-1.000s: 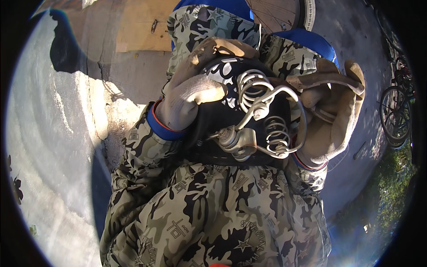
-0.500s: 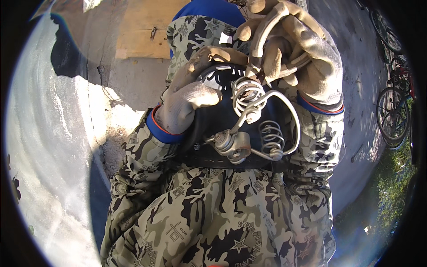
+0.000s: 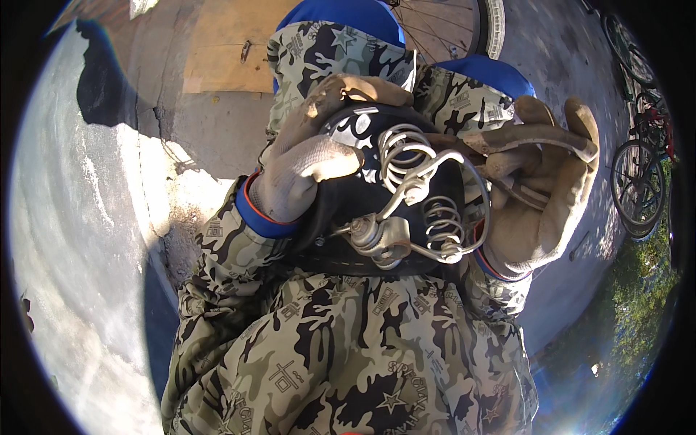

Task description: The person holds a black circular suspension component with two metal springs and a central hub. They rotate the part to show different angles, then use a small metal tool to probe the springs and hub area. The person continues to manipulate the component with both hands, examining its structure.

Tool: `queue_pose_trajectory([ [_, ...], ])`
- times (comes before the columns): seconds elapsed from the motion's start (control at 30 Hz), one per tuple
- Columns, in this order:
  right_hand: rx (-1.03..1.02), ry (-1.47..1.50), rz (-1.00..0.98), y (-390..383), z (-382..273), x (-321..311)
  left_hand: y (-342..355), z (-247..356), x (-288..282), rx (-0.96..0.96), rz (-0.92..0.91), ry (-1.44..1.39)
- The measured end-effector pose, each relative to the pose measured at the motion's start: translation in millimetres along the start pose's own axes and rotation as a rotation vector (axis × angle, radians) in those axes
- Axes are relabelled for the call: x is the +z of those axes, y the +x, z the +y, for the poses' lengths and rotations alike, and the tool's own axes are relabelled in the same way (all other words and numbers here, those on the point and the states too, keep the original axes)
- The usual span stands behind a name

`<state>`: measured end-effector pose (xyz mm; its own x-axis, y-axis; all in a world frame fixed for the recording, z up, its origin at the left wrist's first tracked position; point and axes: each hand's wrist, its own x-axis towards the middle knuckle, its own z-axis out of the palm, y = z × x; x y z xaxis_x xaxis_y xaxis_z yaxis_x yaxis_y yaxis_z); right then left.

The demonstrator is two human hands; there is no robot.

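Observation:
An upside-down black bicycle saddle (image 3: 341, 196) rests against my lap, its underside facing up. On it sit a pale metal frame with two coil springs, a left spring (image 3: 400, 158) and a right spring (image 3: 444, 223), and a clamp (image 3: 380, 238). My gloved left hand (image 3: 304, 156) is closed on the saddle's left edge, thumb over the underside. To the right, my gloved right hand (image 3: 547, 181) is wrapped round pliers (image 3: 533, 141) with worn brownish handles. Their dark head points left toward the left spring; whether it touches the wire, I cannot tell.
Beyond my knees a bicycle wheel (image 3: 493, 29) shows at the top. A brown board (image 3: 217, 65) lies on the concrete with a small metal piece (image 3: 245, 51) on it. More bicycles (image 3: 639, 185) stand at the far right beside grass.
My right hand has moved down and to the right, turning the pliers from upright to nearly level. My right knee and the wheel beyond now show. The left hand keeps its grip.

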<state>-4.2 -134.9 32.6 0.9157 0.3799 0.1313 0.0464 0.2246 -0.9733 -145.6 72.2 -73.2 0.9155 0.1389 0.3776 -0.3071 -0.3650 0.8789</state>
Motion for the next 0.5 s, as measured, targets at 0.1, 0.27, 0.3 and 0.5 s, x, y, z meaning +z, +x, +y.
queue_pose_trajectory([
  [0.1,-0.024,0.018,0.062,-8,-2,8,5,0,3,0.004,-0.021,0.000],
  [0.27,0.060,0.046,0.081,-4,5,2,12,-3,5,-0.001,-0.037,-0.006],
  [0.3,0.010,-0.003,0.050,-1,6,2,12,-2,5,-0.001,-0.038,-0.008],
  [0.5,-0.046,0.117,-0.352,58,16,16,9,-2,5,-0.005,-0.043,-0.017],
])
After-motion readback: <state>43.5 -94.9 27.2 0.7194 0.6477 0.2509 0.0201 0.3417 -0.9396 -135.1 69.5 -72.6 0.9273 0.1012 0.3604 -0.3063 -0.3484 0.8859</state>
